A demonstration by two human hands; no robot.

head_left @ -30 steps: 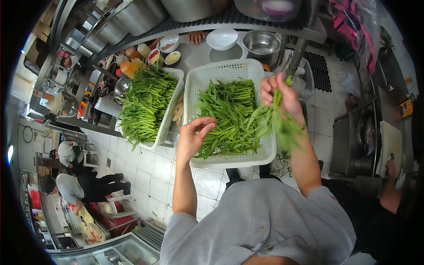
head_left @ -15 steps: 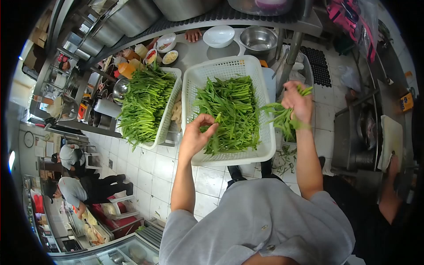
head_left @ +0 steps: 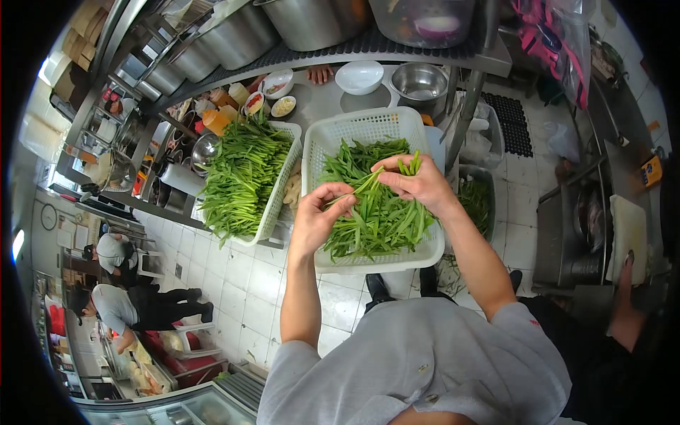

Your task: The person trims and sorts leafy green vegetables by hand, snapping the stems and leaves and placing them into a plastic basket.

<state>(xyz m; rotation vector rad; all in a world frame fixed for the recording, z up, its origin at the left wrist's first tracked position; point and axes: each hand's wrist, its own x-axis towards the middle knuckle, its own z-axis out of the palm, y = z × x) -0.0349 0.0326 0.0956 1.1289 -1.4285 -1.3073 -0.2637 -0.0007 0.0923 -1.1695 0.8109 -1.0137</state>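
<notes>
Both hands are raised over a white perforated basket (head_left: 418, 262) that holds loose leafy greens (head_left: 382, 234). My left hand (head_left: 320, 216) is pinched on green stems (head_left: 363, 188) at the basket's left side. The same thin stems stretch across to my right hand (head_left: 419, 185), whose thumb and fingers close round them, with more green stalks poking out above the knuckles. Left of this basket, a second white basket (head_left: 282, 185) is heaped with leafy greens (head_left: 244, 177) laid in rows, stem ends facing right.
A bin with greens (head_left: 473, 205) stands to the right, below the counter. Bowls (head_left: 359, 78), a steel basin (head_left: 418, 83) and someone's hand (head_left: 320, 74) are on the far counter. Overhead is a shelf of steel pots (head_left: 312, 25). Two people (head_left: 117, 308) work at the left.
My right hand has come left from beside the bin to above the basket and now meets the stems at my left hand. The view has shifted slightly.
</notes>
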